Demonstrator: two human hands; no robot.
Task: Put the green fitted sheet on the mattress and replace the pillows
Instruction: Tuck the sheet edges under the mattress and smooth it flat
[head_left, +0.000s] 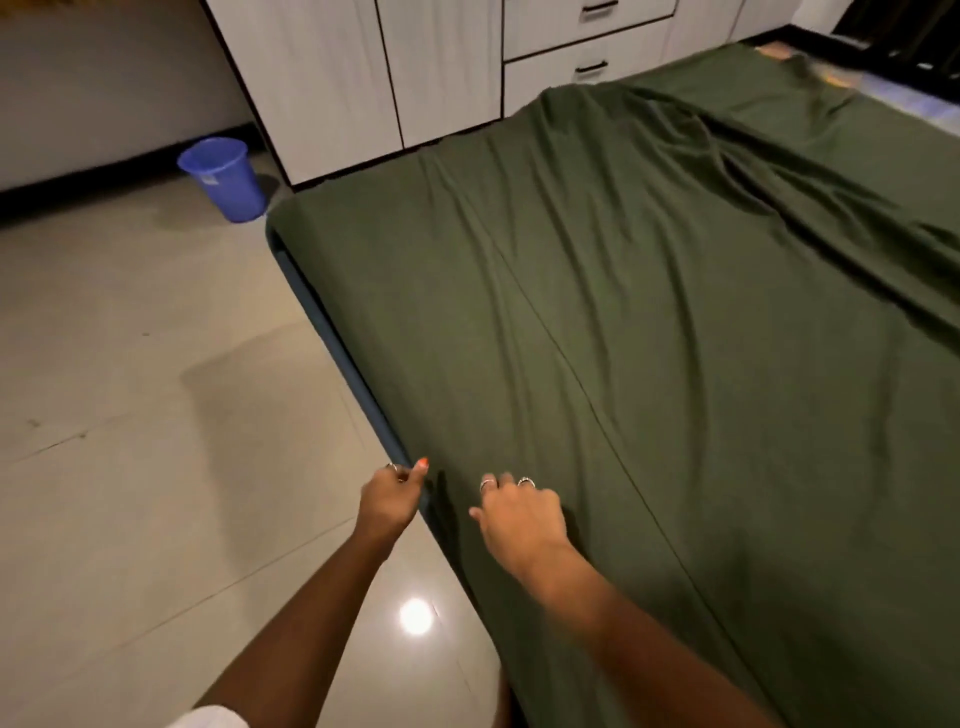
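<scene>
A: How far along is the bed?

B: The green fitted sheet (597, 312) is spread over most of the mattress (332, 332). Along the side nearest the person it reaches the edge, with a dark blue strip of mattress side showing just below it. I'd judge that side is being tucked or smoothed now.

A: And the hands?

B: The left hand (389, 499) is at the mattress edge, fingers curled down where the sheet's hem meets the side. It looks like a pinch on the hem, but the fingertips are hidden, so I cannot tell whether that grip is truly closed on cloth. The right hand (519, 512) rests on top of the sheet just inside the edge, fingers loosely bent, pressing rather than holding.

A: What's left?

B: At the far corner of the mattress, by the white cabinets (441, 67), the sheet bunches up in a raised fold, and beyond it a patterned patch (841, 78) shows uncovered. So that end seems unfitted. Wrinkles run across the middle. No pillows are in view, so replacing them looks undone.

A: Anything unclear?

B: The mattress's right side and near end are cut off. A blue bucket (223, 176) stands on the floor (130, 415) beyond the mattress's left corner.
</scene>
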